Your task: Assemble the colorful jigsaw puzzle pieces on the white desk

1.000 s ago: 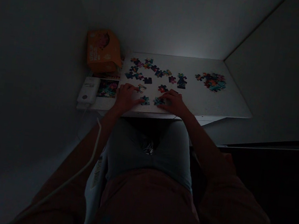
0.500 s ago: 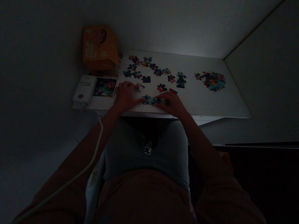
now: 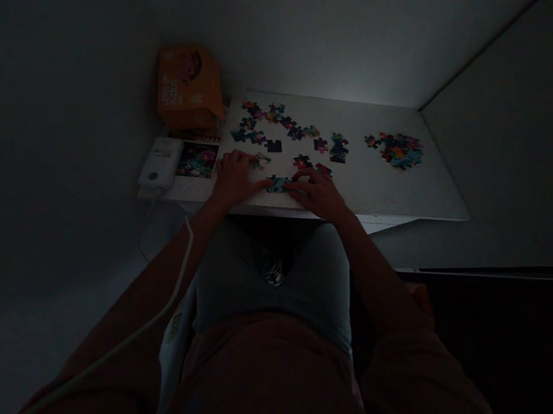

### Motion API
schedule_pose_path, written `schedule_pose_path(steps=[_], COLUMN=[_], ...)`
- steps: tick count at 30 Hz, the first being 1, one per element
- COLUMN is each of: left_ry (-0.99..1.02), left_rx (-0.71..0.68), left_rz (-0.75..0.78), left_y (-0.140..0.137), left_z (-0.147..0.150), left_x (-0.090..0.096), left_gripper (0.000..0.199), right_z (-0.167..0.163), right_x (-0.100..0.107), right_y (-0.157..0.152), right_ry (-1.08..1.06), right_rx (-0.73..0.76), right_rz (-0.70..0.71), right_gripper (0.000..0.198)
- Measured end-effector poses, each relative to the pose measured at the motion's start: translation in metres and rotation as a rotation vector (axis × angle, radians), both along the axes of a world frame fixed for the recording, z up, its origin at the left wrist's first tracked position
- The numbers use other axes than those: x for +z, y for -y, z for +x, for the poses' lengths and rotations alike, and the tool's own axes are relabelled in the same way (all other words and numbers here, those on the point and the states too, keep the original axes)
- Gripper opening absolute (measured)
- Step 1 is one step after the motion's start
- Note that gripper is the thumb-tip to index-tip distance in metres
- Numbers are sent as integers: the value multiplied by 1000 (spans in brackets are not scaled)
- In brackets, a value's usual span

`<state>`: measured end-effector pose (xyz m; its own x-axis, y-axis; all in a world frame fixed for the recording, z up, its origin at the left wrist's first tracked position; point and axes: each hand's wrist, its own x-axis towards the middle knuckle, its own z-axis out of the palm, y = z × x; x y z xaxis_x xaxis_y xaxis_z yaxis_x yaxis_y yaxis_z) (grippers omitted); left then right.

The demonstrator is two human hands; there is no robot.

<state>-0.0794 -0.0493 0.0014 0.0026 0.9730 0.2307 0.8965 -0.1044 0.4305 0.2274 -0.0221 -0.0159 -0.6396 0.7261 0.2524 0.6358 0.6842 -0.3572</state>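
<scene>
The teal puzzle pieces (image 3: 277,184) lie flat near the front edge of the table (image 3: 359,190), just between the two hands; together they make a short strip, its long axis from left to right. The left hand (image 3: 233,178), its thumb spread away from the fingers, touches the left end. The right hand (image 3: 322,194) rests bent at the right end; whether it grips, I cannot tell. Neither hand is clearly nearer.

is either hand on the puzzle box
No, left hand and right hand are at teal puzzle pieces, away from the orange puzzle box.
</scene>
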Motion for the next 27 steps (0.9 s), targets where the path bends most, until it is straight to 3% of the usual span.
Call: schedule_pose_path(steps=[6, 10, 17, 23, 27], left_ry=[-23, -21, 0, -36, -91], left_rx=[-18, -7, 17, -51, -70], left_rz=[0, -6, 39, 19, -20], left_y=[2, 4, 4, 9, 14], left_z=[0, 1, 0, 2, 4], left_x=[1, 3, 1, 7, 12], left_gripper=[73, 69, 51, 59, 75], right_z=[0, 2, 23, 82, 90], right_x=[2, -6, -9, -7, -16], right_y=[2, -1, -17, -41, -38], right_ry=[-45, -269, -450, -431, -284], right_rx=[20, -136, -331, -441, -518], right_rz=[-13, -25, 15, 74, 35], right_gripper=[39, 53, 43, 78, 99])
